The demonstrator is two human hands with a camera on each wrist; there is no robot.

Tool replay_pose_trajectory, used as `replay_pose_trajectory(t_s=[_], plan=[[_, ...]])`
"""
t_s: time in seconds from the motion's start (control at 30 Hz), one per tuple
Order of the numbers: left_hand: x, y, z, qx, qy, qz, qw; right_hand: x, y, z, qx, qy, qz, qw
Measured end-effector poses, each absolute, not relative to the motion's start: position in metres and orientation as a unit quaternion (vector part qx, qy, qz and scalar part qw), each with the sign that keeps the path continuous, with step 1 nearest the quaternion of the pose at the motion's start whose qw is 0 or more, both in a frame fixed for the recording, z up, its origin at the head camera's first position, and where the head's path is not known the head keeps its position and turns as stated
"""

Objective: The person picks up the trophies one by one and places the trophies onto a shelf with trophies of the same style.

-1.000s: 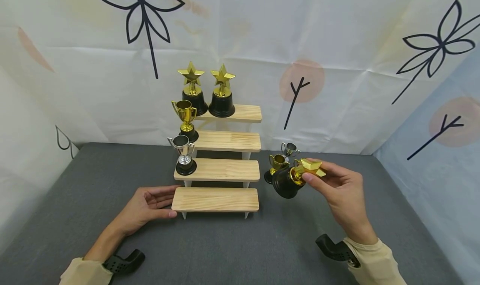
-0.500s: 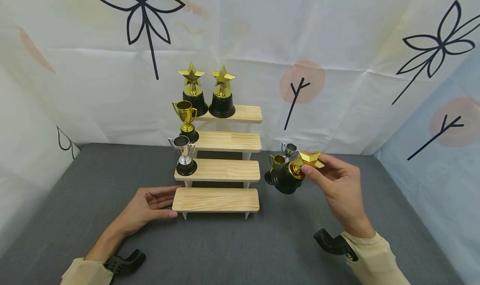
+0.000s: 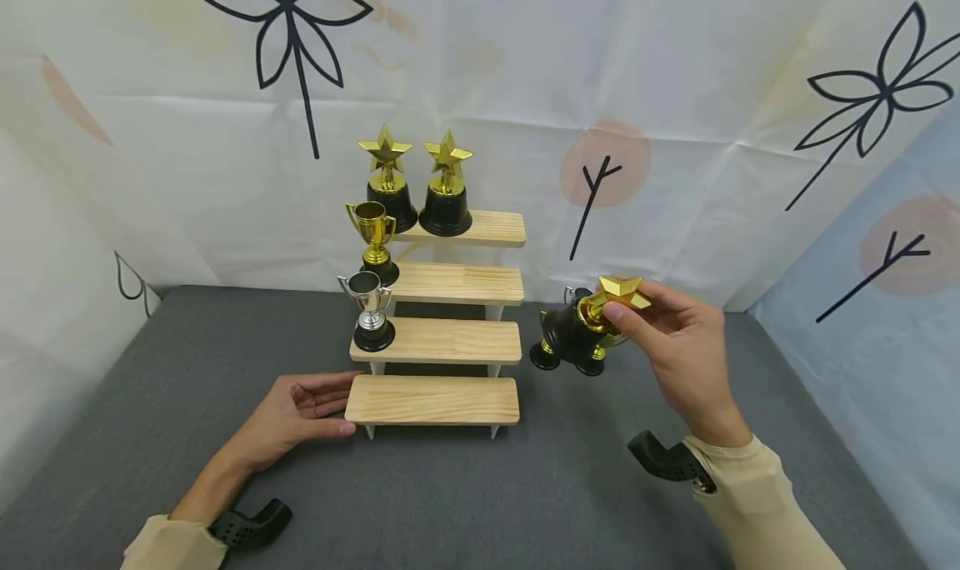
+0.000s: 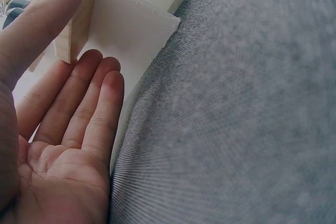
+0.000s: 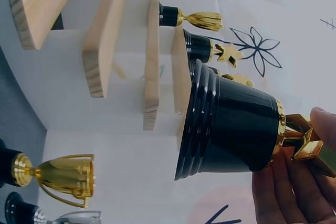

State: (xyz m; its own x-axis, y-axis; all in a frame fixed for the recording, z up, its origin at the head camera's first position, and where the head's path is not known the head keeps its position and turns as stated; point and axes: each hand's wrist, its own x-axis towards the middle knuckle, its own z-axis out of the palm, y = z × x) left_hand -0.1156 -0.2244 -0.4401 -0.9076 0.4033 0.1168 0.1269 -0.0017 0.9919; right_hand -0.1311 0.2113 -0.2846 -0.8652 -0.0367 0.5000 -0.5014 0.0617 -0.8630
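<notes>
My right hand (image 3: 686, 353) pinches a star trophy (image 3: 573, 332) by its gold star, holding it tilted above the table with its black base toward the stand. In the right wrist view that black base (image 5: 236, 124) fills the middle. Partly hidden behind the held trophy are gold cups, one of them a gold trophy cup (image 5: 65, 176), and a silver trophy cup (image 5: 79, 216). My left hand (image 3: 307, 407) lies at the left end of the wooden stepped stand (image 3: 431, 401), fingers extended. In the left wrist view its fingers (image 4: 84, 103) are nearly straight beside the white support.
Two star trophies (image 3: 447, 191) stand on the top step. A gold cup (image 3: 373, 228) is at the left of the step below, and a silver cup (image 3: 369, 303) on the one under that. A printed cloth backdrop (image 3: 495, 70) rises behind the grey table (image 3: 570, 487).
My right hand has raised the star trophy and carried it slightly away from me, so it now covers more of the cups behind. My left hand has stayed in place.
</notes>
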Motion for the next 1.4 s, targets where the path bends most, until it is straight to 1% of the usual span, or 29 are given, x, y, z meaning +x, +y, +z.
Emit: replay_pose_trajectory(t_s=[0.33, 0.8, 1.4], plan=[[-0.116, -0.224, -0.441, 0.187, 0.699, 0.683, 0.101, -0.144, 0.208, -0.27, 0.216, -0.697, 0.66, 0.177], [-0.116, -0.224, -0.44, 0.188, 0.697, 0.685, 0.102, -0.162, 0.199, -0.256, 0.209, -0.72, 0.639, 0.175], [-0.116, -0.225, -0.441, 0.193, 0.693, 0.687, 0.101, -0.183, 0.182, -0.237, 0.231, -0.745, 0.603, 0.168]])
